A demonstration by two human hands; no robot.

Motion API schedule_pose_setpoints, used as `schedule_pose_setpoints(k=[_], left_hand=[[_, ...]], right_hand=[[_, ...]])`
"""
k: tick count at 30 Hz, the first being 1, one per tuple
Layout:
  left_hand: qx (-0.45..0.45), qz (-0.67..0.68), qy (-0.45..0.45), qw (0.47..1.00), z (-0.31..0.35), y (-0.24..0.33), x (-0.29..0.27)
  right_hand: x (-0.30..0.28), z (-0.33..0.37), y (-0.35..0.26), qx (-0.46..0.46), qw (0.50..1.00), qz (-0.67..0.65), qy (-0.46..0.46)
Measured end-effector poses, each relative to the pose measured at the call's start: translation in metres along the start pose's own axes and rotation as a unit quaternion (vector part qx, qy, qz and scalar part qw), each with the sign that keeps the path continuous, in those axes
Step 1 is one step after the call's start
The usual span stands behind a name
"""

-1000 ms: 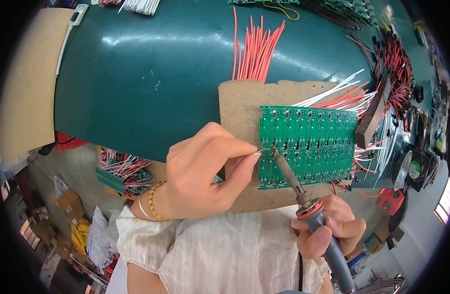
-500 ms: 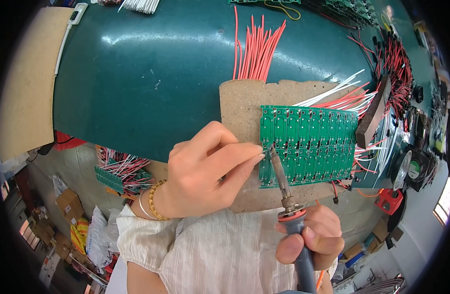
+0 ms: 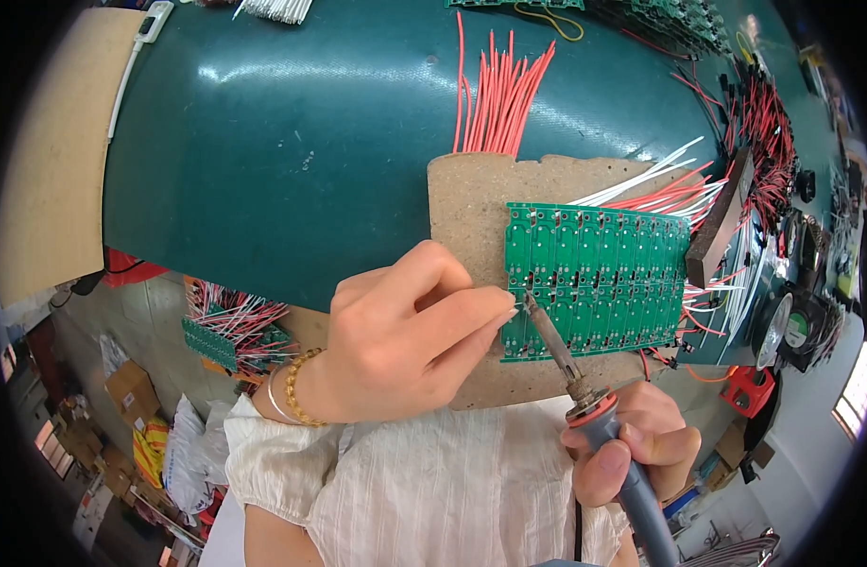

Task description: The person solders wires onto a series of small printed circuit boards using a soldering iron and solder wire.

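Circuit board panel (image 3: 599, 283): lay on the brown pad (image 3: 466, 213), its left end at the fingertips
Left hand (image 3: 395, 331): thumb and forefinger pinched together, on something too small to tell
Right hand (image 3: 641, 444): fingers wrapped around the soldering iron's grip
Soldering iron (image 3: 558, 350): tip at the panel's left part, apparently soldering a joint; next move probably called for steady heat, then a clean lift
Dark bar (image 3: 721, 222): sat at the panel's right end

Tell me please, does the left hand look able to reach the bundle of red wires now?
Probably yes: only the flat brown board lies between the left hand and the red wires, with nothing tall there. Its fingertips look pinched together, so would likely need to open first.
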State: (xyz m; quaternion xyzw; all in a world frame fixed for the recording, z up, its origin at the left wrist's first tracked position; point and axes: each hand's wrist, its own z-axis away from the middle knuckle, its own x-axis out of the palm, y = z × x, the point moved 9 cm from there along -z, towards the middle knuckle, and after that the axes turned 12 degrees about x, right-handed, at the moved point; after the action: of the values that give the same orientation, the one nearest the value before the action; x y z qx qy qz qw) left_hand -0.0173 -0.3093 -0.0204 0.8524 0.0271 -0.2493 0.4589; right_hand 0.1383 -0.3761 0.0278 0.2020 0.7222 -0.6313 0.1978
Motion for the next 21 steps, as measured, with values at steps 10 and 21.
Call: schedule_pose_setpoints(k=[10,21], left_hand=[[-0.078,0.005,0.052,0.996,-0.003,-0.008,-0.021],[-0.088,-0.017,0.076,0.993,-0.016,-0.019,-0.016]], right_hand=[[-0.025,0.002,0.018,0.076,0.982,-0.067,0.157],[-0.009,-0.030,0.019,0.007,0.992,-0.115,0.056]])
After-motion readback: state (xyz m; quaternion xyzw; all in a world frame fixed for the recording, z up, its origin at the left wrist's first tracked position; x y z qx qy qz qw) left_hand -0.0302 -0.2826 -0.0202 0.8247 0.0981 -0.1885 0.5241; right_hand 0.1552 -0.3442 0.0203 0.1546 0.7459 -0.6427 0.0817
